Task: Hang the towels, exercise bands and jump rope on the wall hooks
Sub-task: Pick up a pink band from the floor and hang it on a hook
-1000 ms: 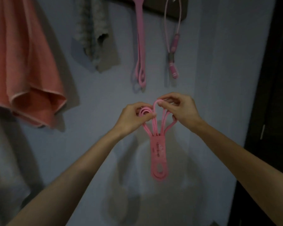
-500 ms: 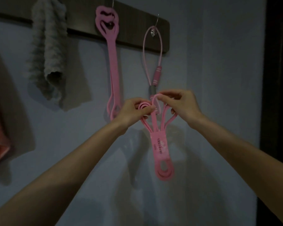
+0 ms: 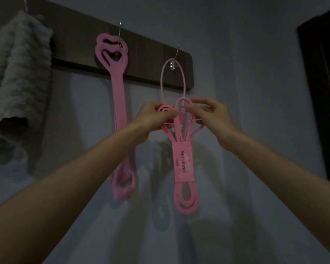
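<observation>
So both hands are up in front of the wall, pinching the top loops of a bundled pink exercise band [image 3: 183, 161]. The left hand [image 3: 156, 116] has its fingers closed on the coiled loops on that side, and the right hand [image 3: 211, 116] grips the loops on the other, with one loop poking up between them. The rest of the band dangles down below the hands, wrapped by a pink sleeve with print too blurry to read. Behind it the jump rope [image 3: 172, 80] hangs off a hook on the dark wooden rail [image 3: 145, 60], another pink band [image 3: 118, 103] hangs on the next hook over, and a grey towel [image 3: 19, 77] hangs far left.
</observation>
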Demonstrator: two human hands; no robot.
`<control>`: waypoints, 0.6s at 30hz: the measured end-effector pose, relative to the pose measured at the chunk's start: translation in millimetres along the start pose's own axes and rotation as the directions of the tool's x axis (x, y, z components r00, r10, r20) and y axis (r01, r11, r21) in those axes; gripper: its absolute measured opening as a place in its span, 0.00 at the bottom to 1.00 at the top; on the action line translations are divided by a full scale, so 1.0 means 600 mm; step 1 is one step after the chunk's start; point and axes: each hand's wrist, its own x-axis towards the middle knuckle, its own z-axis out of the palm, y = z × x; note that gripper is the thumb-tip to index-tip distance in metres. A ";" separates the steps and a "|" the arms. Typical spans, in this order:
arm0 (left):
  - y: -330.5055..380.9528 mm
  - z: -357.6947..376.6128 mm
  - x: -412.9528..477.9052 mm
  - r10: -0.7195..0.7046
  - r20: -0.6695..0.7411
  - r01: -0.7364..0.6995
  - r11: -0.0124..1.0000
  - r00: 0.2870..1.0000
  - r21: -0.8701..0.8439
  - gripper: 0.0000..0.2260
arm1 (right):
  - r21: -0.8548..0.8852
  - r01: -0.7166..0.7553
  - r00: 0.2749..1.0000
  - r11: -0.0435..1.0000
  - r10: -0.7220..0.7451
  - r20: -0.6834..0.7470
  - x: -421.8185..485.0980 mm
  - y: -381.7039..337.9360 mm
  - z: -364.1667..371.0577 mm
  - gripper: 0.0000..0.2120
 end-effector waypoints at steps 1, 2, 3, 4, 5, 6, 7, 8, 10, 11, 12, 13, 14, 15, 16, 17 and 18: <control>0.002 -0.004 0.017 0.010 -0.007 -0.010 1.000 1.000 -0.017 0.02 | 0.023 0.009 1.000 1.000 -0.009 -0.022 0.014 0.004 0.003 0.10; 0.005 -0.008 0.034 0.017 -0.011 -0.017 0.999 1.000 -0.032 0.02 | 0.063 0.015 0.999 0.998 -0.012 -0.041 0.028 0.007 0.007 0.09; 0.008 -0.011 0.049 0.027 -0.010 -0.027 0.999 1.000 -0.036 0.02 | 0.100 0.021 0.998 0.995 -0.016 -0.056 0.041 0.008 0.011 0.09; 0.011 -0.013 0.064 0.042 -0.003 -0.042 0.999 0.999 -0.027 0.03 | 0.122 0.030 0.997 0.992 -0.021 -0.071 0.056 0.009 0.015 0.09; 0.015 -0.015 0.078 0.061 0.005 -0.061 0.998 0.998 -0.012 0.05 | 0.131 0.041 0.996 0.991 -0.030 -0.090 0.071 0.011 0.019 0.09; 0.019 -0.017 0.091 0.083 0.009 -0.083 0.997 0.997 0.000 0.06 | 0.132 0.052 0.993 0.990 -0.038 -0.108 0.089 0.013 0.024 0.08; 0.024 -0.018 0.104 0.100 0.006 -0.100 0.995 0.995 0.009 0.07 | 0.134 0.063 0.991 0.989 -0.047 -0.125 0.107 0.016 0.027 0.08; 0.029 -0.019 0.116 0.113 -0.001 -0.113 0.993 0.994 0.015 0.08 | 0.141 0.076 0.988 0.987 -0.056 -0.141 0.125 0.018 0.030 0.08; 0.036 -0.021 0.143 0.144 -0.018 -0.143 0.989 0.989 0.028 0.10 | 0.150 0.107 0.982 0.983 -0.082 -0.169 0.161 0.021 0.035 0.07; 0.039 -0.020 0.156 0.158 -0.028 -0.157 0.987 0.987 0.035 0.11 | 0.147 0.123 0.979 0.981 -0.095 -0.183 0.177 0.023 0.036 0.06; 0.042 -0.020 0.169 0.167 -0.036 -0.166 0.985 0.985 0.040 0.11 | 0.148 0.140 0.975 0.979 -0.110 -0.194 0.192 0.023 0.036 0.06; 0.044 -0.018 0.181 0.171 -0.043 -0.169 0.984 0.984 0.048 0.11 | 0.148 0.157 0.971 0.976 -0.125 -0.203 0.207 0.024 0.036 0.05; 0.046 -0.016 0.193 0.173 -0.053 -0.170 0.984 0.983 0.057 0.11 | 0.146 0.171 0.968 0.974 -0.138 -0.209 0.220 0.025 0.036 0.04; 0.048 -0.014 0.204 0.177 -0.067 -0.172 0.983 0.982 0.071 0.11 | 0.143 0.181 0.966 0.973 -0.149 -0.213 0.234 0.027 0.036 0.03; 0.049 -0.011 0.214 0.184 -0.087 -0.176 0.980 0.979 0.089 0.12 | 0.146 0.189 0.964 0.971 -0.156 -0.215 0.247 0.028 0.036 0.03; 0.050 -0.008 0.224 0.194 -0.107 -0.182 0.977 0.975 0.108 0.12 | 0.156 0.198 0.962 0.968 -0.162 -0.218 0.261 0.031 0.036 0.04; 0.051 -0.006 0.234 0.204 -0.128 -0.188 0.974 0.971 0.125 0.12 | 0.168 0.205 0.960 0.964 -0.164 -0.228 0.276 0.035 0.037 0.04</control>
